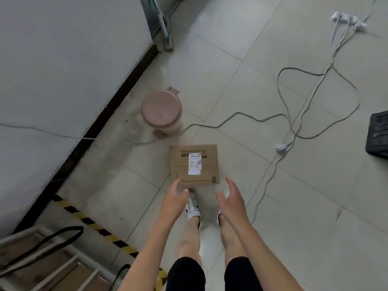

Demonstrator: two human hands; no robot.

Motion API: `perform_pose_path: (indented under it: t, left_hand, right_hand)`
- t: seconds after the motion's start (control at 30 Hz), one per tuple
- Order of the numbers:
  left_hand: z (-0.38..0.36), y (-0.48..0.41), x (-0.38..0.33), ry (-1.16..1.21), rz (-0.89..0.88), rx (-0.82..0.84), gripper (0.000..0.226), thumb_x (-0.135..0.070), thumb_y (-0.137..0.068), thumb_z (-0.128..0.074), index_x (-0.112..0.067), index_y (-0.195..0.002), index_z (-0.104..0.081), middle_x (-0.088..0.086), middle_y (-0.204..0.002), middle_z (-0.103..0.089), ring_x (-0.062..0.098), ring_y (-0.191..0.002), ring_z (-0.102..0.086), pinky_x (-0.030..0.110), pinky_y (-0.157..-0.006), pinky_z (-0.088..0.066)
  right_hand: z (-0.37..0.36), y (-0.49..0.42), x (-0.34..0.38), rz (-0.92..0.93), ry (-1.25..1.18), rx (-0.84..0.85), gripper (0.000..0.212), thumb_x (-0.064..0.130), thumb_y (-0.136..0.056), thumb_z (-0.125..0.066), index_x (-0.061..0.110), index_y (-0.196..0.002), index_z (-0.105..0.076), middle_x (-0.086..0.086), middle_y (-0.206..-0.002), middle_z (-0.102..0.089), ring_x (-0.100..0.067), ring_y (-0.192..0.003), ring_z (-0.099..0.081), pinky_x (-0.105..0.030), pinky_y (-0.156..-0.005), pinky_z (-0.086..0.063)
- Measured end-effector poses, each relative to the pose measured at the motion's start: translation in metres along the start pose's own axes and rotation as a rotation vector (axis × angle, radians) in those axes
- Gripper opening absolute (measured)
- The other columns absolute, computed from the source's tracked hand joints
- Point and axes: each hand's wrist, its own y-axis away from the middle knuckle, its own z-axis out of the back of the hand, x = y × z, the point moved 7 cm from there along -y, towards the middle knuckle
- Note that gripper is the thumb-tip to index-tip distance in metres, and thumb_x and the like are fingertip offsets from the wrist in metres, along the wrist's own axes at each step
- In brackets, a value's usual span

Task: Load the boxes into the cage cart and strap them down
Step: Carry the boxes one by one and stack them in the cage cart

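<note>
A brown cardboard box (194, 163) with a white shipping label lies flat on the tiled floor just in front of my feet. My left hand (175, 195) reaches down toward its near left corner, fingers straight and spread, holding nothing. My right hand (232, 197) hangs near the box's near right corner, also open and empty. Neither hand touches the box. The white-railed cage cart (45, 256) sits at the bottom left, with a black strap (52, 238) draped over its rails and cardboard inside.
A pink lidded bin (161, 111) stands beyond the box. Grey cables (294, 127) snake over the floor to the right, running to a power strip (348, 21). A black crate (378, 135) is at the right edge. Yellow-black tape (94, 224) marks the floor by the wall.
</note>
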Motion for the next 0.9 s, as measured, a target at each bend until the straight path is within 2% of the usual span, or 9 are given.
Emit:
perform_pose_path:
  t: [0.17, 0.23, 0.37, 0.43, 0.57, 0.63, 0.67, 0.73, 0.9]
  left_hand:
    - [-0.013, -0.113, 0.028, 0.092, 0.122, -0.045, 0.067, -0.045, -0.086, -0.055, -0.029, -0.149, -0.039, -0.003, -0.148, -0.048, 0.010, -0.124, -0.047, 0.030, -0.098, -0.036]
    - [-0.023, -0.164, 0.050, 0.137, 0.166, -0.079, 0.064, -0.044, -0.087, -0.056, -0.029, -0.147, -0.041, -0.002, -0.149, -0.048, 0.012, -0.127, -0.047, 0.032, -0.099, -0.037]
    - [-0.052, -0.252, 0.109, 0.181, 0.305, -0.071, 0.064, -0.034, -0.093, -0.061, -0.023, -0.151, -0.035, 0.004, -0.153, -0.043, 0.021, -0.135, -0.045, 0.036, -0.100, -0.038]
    - [-0.066, -0.291, 0.139, 0.202, 0.381, -0.059, 0.068, -0.031, -0.092, -0.064, -0.019, -0.152, -0.032, 0.006, -0.152, -0.043, 0.022, -0.127, -0.047, 0.036, -0.099, -0.039]
    - [-0.075, -0.351, 0.186, 0.214, 0.444, -0.162, 0.078, -0.031, -0.088, -0.070, -0.014, -0.152, -0.029, 0.010, -0.153, -0.041, 0.028, -0.129, -0.047, 0.038, -0.100, -0.040]
    - [-0.079, -0.371, 0.201, 0.255, 0.452, -0.146, 0.071, -0.034, -0.087, -0.069, -0.018, -0.148, -0.036, 0.006, -0.146, -0.049, 0.023, -0.118, -0.052, 0.037, -0.094, -0.042]
    - [-0.081, -0.378, 0.207, 0.281, 0.453, -0.125, 0.067, -0.035, -0.087, -0.069, -0.021, -0.145, -0.040, 0.003, -0.140, -0.053, 0.020, -0.113, -0.052, 0.036, -0.091, -0.042]
    - [-0.081, -0.386, 0.215, 0.305, 0.431, -0.109, 0.066, -0.035, -0.086, -0.071, -0.022, -0.144, -0.042, -0.002, -0.136, -0.055, 0.018, -0.114, -0.053, 0.035, -0.095, -0.042]
    - [-0.053, -0.359, 0.195, 0.320, 0.369, -0.230, 0.079, -0.043, -0.075, -0.074, -0.023, -0.144, -0.043, -0.007, -0.123, -0.053, 0.018, -0.113, -0.054, 0.036, -0.096, -0.045]
  right_hand:
    - [-0.040, -0.126, -0.031, -0.070, -0.023, 0.042, 0.055, 0.020, -0.094, -0.053, 0.030, -0.147, -0.039, 0.026, -0.128, -0.044, 0.003, -0.118, -0.038, -0.018, -0.097, -0.031]
    - [-0.062, -0.183, -0.052, -0.108, -0.001, 0.094, 0.051, 0.019, -0.094, -0.053, 0.033, -0.142, -0.042, 0.029, -0.115, -0.044, 0.002, -0.111, -0.039, -0.014, -0.089, -0.032]
    - [-0.101, -0.280, -0.111, -0.254, 0.056, 0.168, 0.057, 0.019, -0.093, -0.054, 0.018, -0.147, -0.038, -0.002, -0.136, -0.053, -0.010, -0.104, -0.041, -0.025, -0.090, -0.033]
    - [-0.115, -0.319, -0.138, -0.335, 0.044, 0.183, 0.057, 0.022, -0.093, -0.053, 0.017, -0.147, -0.036, -0.005, -0.142, -0.052, -0.014, -0.104, -0.045, -0.029, -0.089, -0.036]
    - [-0.133, -0.376, -0.183, -0.389, 0.107, 0.190, 0.070, 0.023, -0.093, -0.054, 0.013, -0.154, -0.022, -0.009, -0.156, -0.037, -0.028, -0.135, -0.043, -0.040, -0.106, -0.037]
    - [-0.139, -0.392, -0.201, -0.457, 0.086, 0.219, 0.066, 0.024, -0.094, -0.056, 0.012, -0.152, -0.027, -0.009, -0.154, -0.039, -0.027, -0.132, -0.047, -0.038, -0.102, -0.040]
    - [-0.144, -0.396, -0.208, -0.494, 0.053, 0.250, 0.059, 0.024, -0.094, -0.057, 0.015, -0.148, -0.036, -0.008, -0.149, -0.046, -0.021, -0.121, -0.054, -0.034, -0.093, -0.046]
    - [-0.151, -0.397, -0.213, -0.513, 0.000, 0.292, 0.046, 0.024, -0.092, -0.061, 0.019, -0.136, -0.047, -0.002, -0.132, -0.058, -0.007, -0.095, -0.056, -0.027, -0.068, -0.043]
    - [-0.148, -0.378, -0.183, -0.367, -0.085, 0.272, 0.049, 0.021, -0.089, -0.067, 0.022, -0.134, -0.048, 0.006, -0.123, -0.062, -0.007, -0.102, -0.061, -0.024, -0.073, -0.047]
